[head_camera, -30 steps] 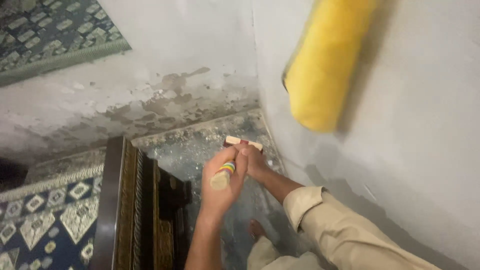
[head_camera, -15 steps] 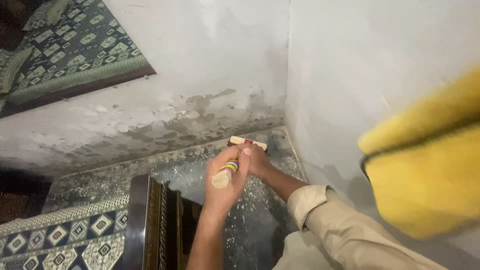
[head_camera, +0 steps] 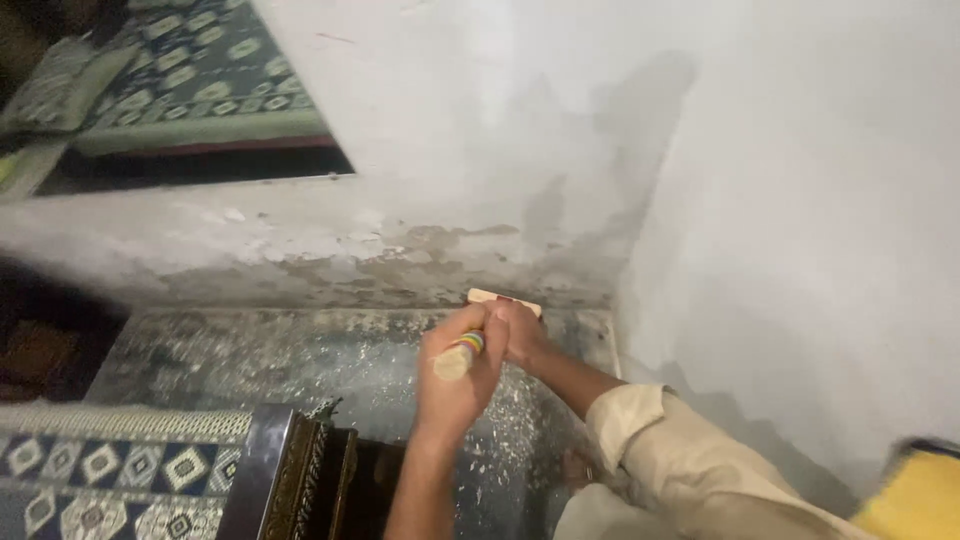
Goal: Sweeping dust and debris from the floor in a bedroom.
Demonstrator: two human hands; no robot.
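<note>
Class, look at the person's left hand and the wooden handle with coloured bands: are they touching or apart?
Touching. The head view shows the left hand wrapped around the wooden handle, its fingers closed over the shaft with only the banded end poking out.

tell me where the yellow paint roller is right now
In the head view the yellow paint roller sits at the bottom right corner, against the grey wall, right of the beige sleeve.

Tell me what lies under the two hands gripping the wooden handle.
Under the left hand and right hand on the wooden handle lies a dark floor flecked with pale chips. The hands cover most of the small wooden block beyond them.
</note>
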